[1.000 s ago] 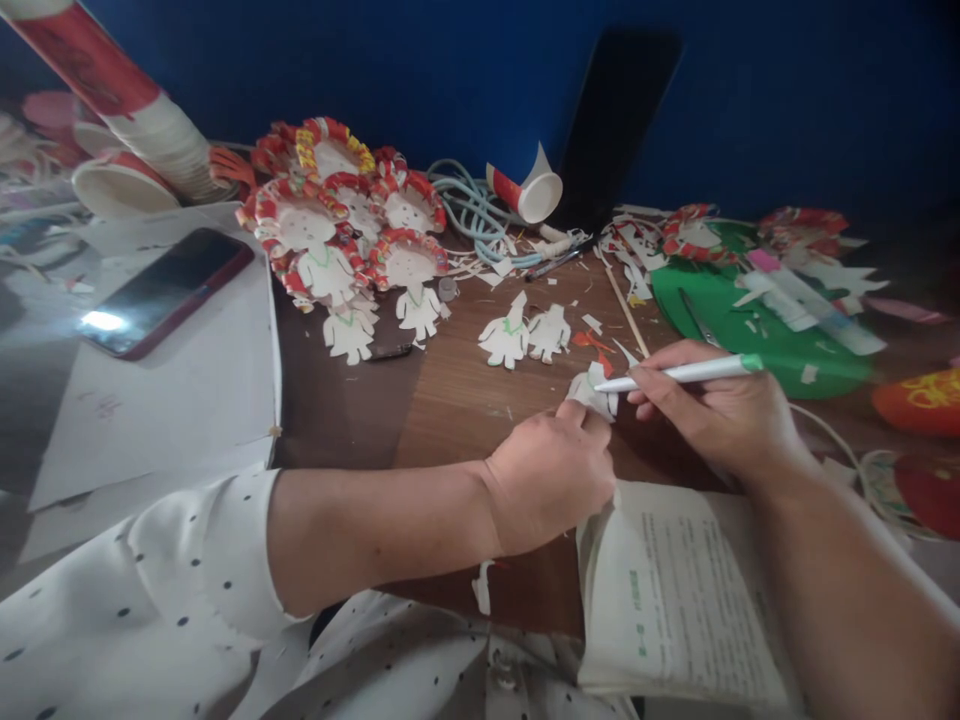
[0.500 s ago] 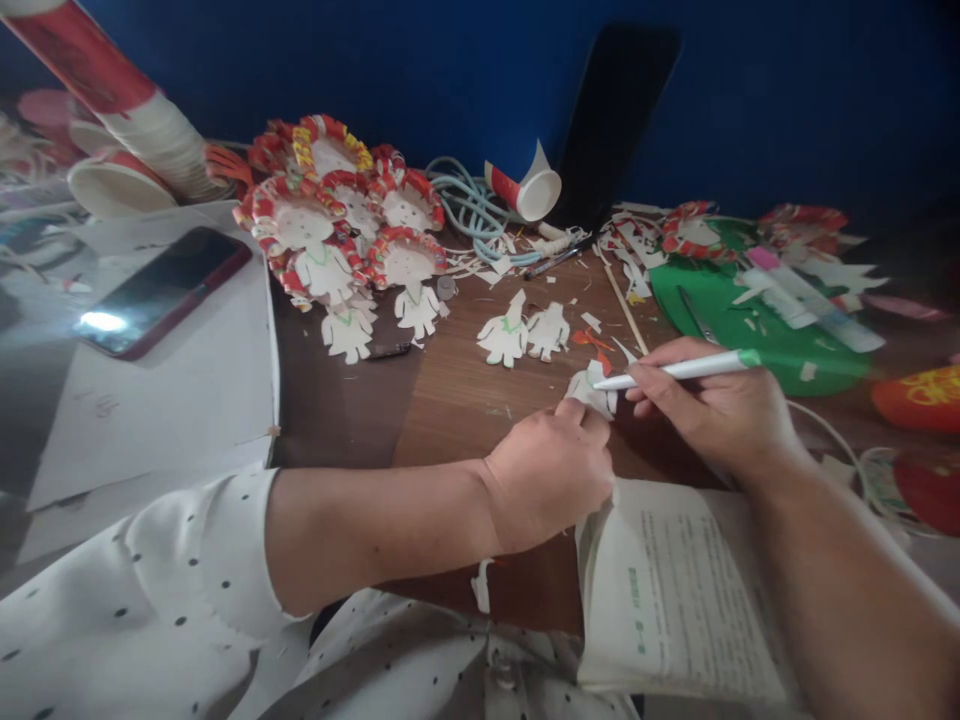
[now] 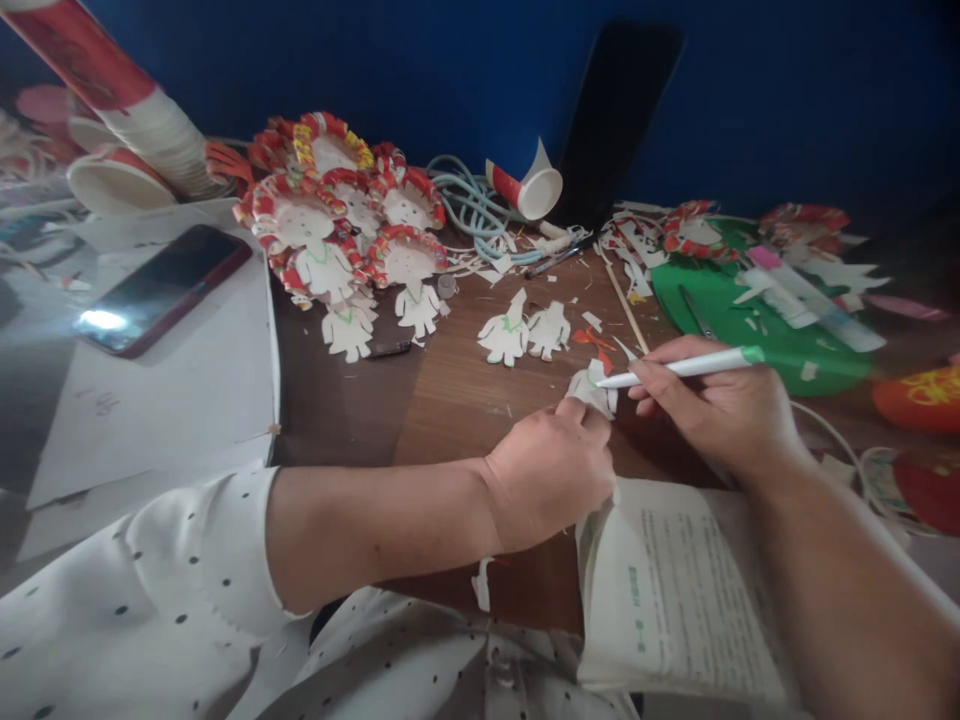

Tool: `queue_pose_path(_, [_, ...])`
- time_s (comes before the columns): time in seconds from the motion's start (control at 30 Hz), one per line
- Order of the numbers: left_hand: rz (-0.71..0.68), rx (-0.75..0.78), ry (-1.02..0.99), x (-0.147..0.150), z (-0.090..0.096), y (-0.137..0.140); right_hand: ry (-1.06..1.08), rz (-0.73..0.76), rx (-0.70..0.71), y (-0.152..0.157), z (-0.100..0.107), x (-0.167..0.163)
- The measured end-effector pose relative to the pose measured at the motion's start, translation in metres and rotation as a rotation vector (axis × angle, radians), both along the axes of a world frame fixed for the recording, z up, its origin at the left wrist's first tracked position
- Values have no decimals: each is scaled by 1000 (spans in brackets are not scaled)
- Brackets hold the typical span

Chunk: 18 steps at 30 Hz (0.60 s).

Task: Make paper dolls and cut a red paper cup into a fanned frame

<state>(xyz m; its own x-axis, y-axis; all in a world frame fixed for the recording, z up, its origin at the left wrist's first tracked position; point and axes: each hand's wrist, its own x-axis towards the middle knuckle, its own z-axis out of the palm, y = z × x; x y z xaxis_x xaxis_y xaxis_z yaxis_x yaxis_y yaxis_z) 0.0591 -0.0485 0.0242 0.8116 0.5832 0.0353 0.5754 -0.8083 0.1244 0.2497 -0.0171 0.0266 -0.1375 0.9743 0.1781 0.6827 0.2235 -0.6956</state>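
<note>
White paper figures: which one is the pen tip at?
The paper figure lowest in view, touched by the left hand, under the tip of the white pen in the right hand. The other figures are further back, untouched.

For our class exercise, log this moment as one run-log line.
left hand: touching cutout; right hand: holding pen, tip at cutout; beyond: two more cutouts; near side: book

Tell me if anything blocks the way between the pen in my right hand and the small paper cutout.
Nothing visible does. The pen in the right hand has its tip right at the paper cutout. The left hand covers only the cutout's near edge, clear of the tip.
</note>
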Motion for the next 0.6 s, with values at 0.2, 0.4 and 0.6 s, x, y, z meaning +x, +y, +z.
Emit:
queue_pose_path(0.2, [1,-6,-3,0,0,0,-10,-10,-11,0,1,0])
queue_pose_path(0.4, [-4,-17,-1,0,1,0,-25,-15,-11,0,-1,1])
queue_pose_path(0.6, [-2,-7,3,0,1,0,-29,-17,12,0,-1,1])
